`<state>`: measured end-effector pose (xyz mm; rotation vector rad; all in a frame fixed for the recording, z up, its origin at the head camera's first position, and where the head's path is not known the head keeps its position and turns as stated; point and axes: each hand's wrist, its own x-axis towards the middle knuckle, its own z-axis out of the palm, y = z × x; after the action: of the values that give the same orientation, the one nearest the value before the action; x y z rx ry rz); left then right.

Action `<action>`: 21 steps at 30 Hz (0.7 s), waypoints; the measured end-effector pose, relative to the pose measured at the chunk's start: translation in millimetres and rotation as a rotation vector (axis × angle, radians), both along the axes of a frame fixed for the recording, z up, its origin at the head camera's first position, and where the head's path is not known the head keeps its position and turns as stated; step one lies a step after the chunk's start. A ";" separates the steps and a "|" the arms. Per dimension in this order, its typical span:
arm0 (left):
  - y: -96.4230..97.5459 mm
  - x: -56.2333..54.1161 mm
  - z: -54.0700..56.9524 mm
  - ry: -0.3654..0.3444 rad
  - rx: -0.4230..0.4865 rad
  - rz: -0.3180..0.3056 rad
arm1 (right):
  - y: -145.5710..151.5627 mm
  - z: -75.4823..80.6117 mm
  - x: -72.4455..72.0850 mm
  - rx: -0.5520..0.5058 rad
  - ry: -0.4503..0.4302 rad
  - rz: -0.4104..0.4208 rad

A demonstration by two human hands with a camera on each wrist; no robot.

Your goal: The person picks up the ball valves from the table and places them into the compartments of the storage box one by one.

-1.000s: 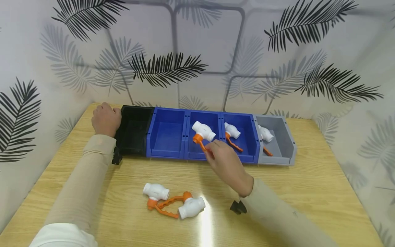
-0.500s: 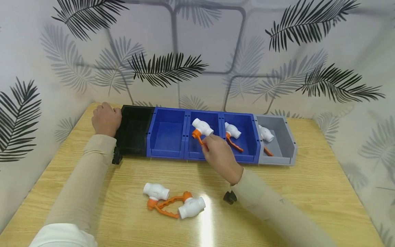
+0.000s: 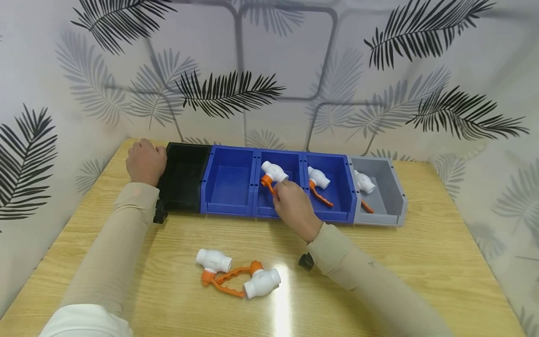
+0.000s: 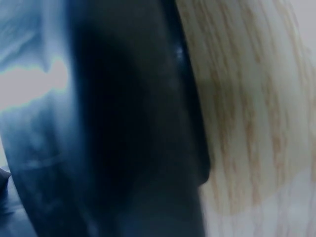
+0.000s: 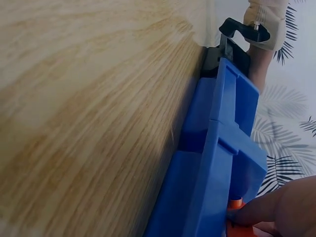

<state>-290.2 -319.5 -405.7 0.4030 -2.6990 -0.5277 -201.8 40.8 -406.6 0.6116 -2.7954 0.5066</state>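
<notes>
My right hand [image 3: 296, 208] pinches the orange handle of a white ball valve [image 3: 274, 172] over the middle blue bin [image 3: 264, 211]. In the right wrist view, the fingers [image 5: 261, 205] hold an orange part of the valve at the bin; its white body is out of sight there. My left hand [image 3: 146, 162] stays beside the left wall of the black bin [image 3: 182, 206], its fingers curled and holding no visible thing. Two more ball valves, an upper one [image 3: 214, 260] and a lower one [image 3: 263, 282], lie on the table with their orange handles crossing.
A left blue bin [image 3: 229, 209] stands next to the black one. The right blue bin [image 3: 341, 187] and the grey bin [image 3: 385, 196] each contain a ball valve. A patterned wall [image 3: 278, 126] rises behind the row. Wooden table [image 3: 177, 243] lies in front.
My right hand has moved slightly up and left, taking the ball valve a little farther over the middle blue bin. The left hand has stayed in place.
</notes>
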 end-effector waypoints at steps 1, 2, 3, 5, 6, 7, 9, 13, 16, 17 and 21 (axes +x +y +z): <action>0.6 0.4 0.5 -0.002 0.000 -0.001 | -0.5 -1.1 -0.9 0.004 -0.009 -0.004; 0.9 0.6 0.9 -0.003 0.001 -0.001 | -0.9 -2.2 -1.7 0.007 -0.014 -0.008; 1.3 0.8 1.2 -0.002 0.000 -0.001 | -1.4 -3.1 -2.5 0.007 -0.019 -0.010; 1.4 0.7 1.6 -0.002 -0.002 -0.001 | -2.4 -4.8 -4.1 0.007 -0.024 -0.013; 1.1 0.4 1.4 -0.001 -0.002 -0.001 | -2.9 -5.4 -5.0 0.010 -0.026 -0.014; 1.2 0.1 1.3 -0.002 -0.001 -0.002 | -3.3 -5.8 -5.8 0.016 -0.026 -0.014; 1.2 -0.1 1.2 0.004 -0.005 -0.002 | -4.2 -6.3 -7.6 0.027 -0.020 -0.013; 1.1 0.6 1.5 0.013 -0.006 0.000 | -5.8 -6.5 -10.2 0.047 0.000 -0.013; 0.9 1.0 1.2 0.018 -0.007 0.004 | -6.6 -7.4 -10.9 0.066 0.014 -0.018; 1.1 1.2 1.2 0.016 -0.004 0.005 | -7.0 -7.9 -11.1 0.076 0.021 -0.021; 1.6 1.5 0.8 0.008 -0.001 0.004 | -8.4 -10.0 -11.6 0.108 0.045 -0.037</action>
<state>-288.7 -317.9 -404.9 0.4046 -2.6899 -0.5260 -213.4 32.4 -416.6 0.5839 -2.8000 0.3328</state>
